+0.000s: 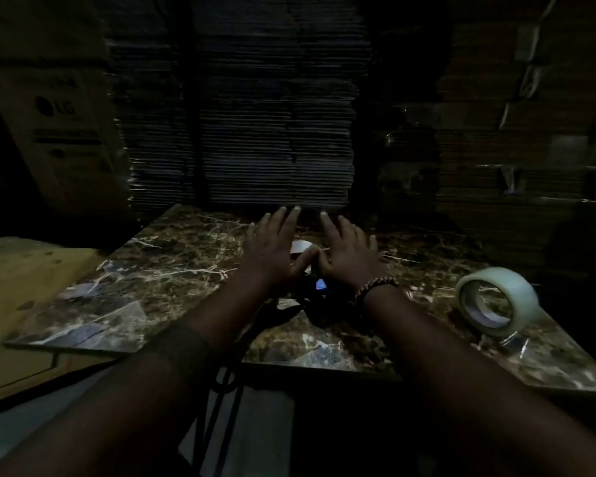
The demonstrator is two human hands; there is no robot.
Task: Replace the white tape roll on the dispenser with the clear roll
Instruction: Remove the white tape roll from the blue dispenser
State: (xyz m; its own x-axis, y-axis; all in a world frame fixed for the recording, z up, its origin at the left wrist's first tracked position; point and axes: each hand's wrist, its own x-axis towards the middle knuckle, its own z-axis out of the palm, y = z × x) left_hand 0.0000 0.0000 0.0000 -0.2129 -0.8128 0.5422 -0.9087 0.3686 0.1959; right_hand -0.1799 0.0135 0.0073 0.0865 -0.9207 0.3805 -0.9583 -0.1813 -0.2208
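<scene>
Your left hand (276,251) and right hand (348,256) flank the white roll (299,247), which sits on the dark dispenser (315,304) at mid-tabletop (172,270). Your fingers (283,218) are straight and apart, thumbs at the roll, with no firm grip evident. Steady the dispenser with one hand and draw the roll squarely off. The clear roll (498,301) stands on edge well to your right, unobstructed. Stacked cardboard (241,115) crowds the far edge, and the light is poor.

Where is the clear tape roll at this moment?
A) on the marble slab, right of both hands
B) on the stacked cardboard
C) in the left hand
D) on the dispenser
A: the clear roll rests on the marble slab, to the right of the right hand, and no hand touches it.
</scene>
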